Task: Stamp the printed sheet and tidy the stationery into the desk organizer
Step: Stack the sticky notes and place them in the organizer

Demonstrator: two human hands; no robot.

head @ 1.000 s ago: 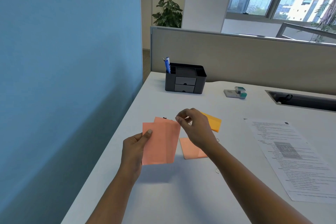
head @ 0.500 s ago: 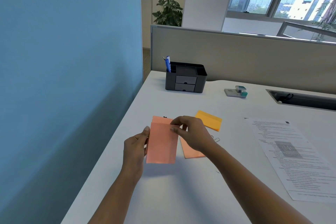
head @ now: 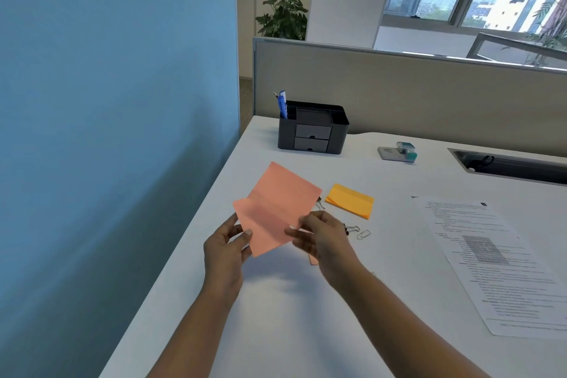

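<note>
— While the left hand (head: pixel 225 250) and the right hand (head: pixel 325 242) hold the pink notes (head: pixel 276 205) up over the counter (head: pixel 306 331), what could go wrong? The head view is all we get.
— The notes could slip. The left fingers (head: pixel 242 238) pinch only the near corner. The right fingers pinch just the side edge. Both pinches are small.
— And then?
— The notes look bent and loose. They could fan out and fall by the paper clip (head: pixel 363 234) and the orange pad (head: pixel 349 201). Then there is more to pick up.
— Where must they go?
— Into the desk organizer (head: pixel 313 129), far back on the counter, with a blue pen (head: pixel 283 104) in it. A fast reach could knock it.
— Is the printed sheet (head: pixel 491 261) safe?
— It lies flat on the right. An arm could drag it. The stamp (head: pixel 399 152) sits well apart from it. I cannot tell if the sheet has a stamp mark.
</note>
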